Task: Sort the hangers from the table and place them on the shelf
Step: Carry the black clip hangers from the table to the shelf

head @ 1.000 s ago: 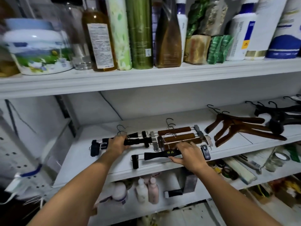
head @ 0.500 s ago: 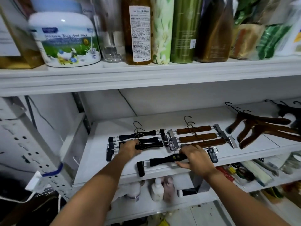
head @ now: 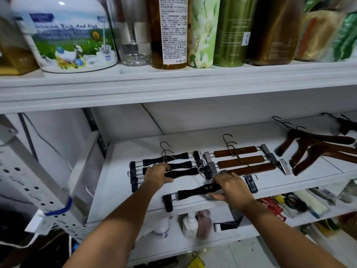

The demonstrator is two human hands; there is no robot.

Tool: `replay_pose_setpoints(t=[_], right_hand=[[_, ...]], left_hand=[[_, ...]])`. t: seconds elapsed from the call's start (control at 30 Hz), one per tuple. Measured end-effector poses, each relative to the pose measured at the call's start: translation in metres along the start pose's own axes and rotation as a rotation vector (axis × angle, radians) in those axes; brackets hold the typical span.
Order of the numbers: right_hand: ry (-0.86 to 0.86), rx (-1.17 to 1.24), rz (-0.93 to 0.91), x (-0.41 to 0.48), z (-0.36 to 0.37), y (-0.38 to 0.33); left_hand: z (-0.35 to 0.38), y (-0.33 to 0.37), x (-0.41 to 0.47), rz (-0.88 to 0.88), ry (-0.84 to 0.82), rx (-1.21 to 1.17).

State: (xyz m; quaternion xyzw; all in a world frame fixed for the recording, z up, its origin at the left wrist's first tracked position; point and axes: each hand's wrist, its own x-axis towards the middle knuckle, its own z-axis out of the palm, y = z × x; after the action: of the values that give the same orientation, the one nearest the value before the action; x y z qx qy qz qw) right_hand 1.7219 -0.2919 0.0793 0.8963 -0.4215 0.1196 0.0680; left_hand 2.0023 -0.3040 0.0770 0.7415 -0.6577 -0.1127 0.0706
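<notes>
right hand (head: 230, 187) pinches the middle of a black clip hanger (head: 195, 190) lying near the front edge of the shelf (head: 119, 192), fingers curled over its bar. left hand (head: 157, 174) rests on a stack of black clip hangers (head: 173, 165); whether it grips one is hidden. brown clip hangers (head: 243, 159) sit beside them. dark wooden hangers (head: 316, 147) are cut off at right.

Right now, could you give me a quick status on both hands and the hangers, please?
Left hand resting on black clip hangers. Right hand gripping loose black hanger at shelf front edge. Brown clip hangers close behind it.
</notes>
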Motion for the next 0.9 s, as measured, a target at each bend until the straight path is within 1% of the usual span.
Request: replay_pose_setpoints(t=[0.1,0.17,0.2,0.33,0.43,0.5,0.63,0.7,0.77,0.83,0.9], right_hand=[[0.042,0.052,-0.013,0.012,0.0,-0.01],[-0.019,0.104,0.002,0.021,0.001,-0.019],[-0.069,0.123,0.014,0.026,0.003,-0.025],[-0.176,0.149,0.026,0.044,0.012,-0.049],[-0.223,0.164,0.016,0.054,0.025,-0.062],[-0.216,0.193,0.032,0.058,0.033,-0.067],[-0.159,0.201,0.056,0.064,0.044,-0.073],[-0.123,0.151,0.058,0.066,0.047,-0.076],[-0.12,0.096,0.108,0.067,0.05,-0.08],[-0.159,0.122,0.166,0.067,0.055,-0.082],[-0.237,0.164,0.193,0.069,0.055,-0.083]], left_hand=[[-0.008,-0.005,-0.003,0.037,-0.014,0.009],[-0.014,-0.008,-0.006,0.067,-0.005,0.008],[-0.017,-0.01,-0.008,0.08,0.011,0.002],[-0.018,-0.016,-0.019,0.106,0.093,0.01],[-0.009,-0.021,-0.034,0.143,0.13,0.03],[0.0,-0.025,-0.043,0.155,0.145,0.034],[0.021,-0.03,-0.053,0.068,0.048,0.14],[0.03,-0.031,-0.054,0.009,0.027,0.186],[0.034,-0.032,-0.054,-0.026,0.016,0.203],[0.033,-0.032,-0.054,-0.032,-0.002,0.216],[0.034,-0.034,-0.051,-0.034,-0.027,0.204]])
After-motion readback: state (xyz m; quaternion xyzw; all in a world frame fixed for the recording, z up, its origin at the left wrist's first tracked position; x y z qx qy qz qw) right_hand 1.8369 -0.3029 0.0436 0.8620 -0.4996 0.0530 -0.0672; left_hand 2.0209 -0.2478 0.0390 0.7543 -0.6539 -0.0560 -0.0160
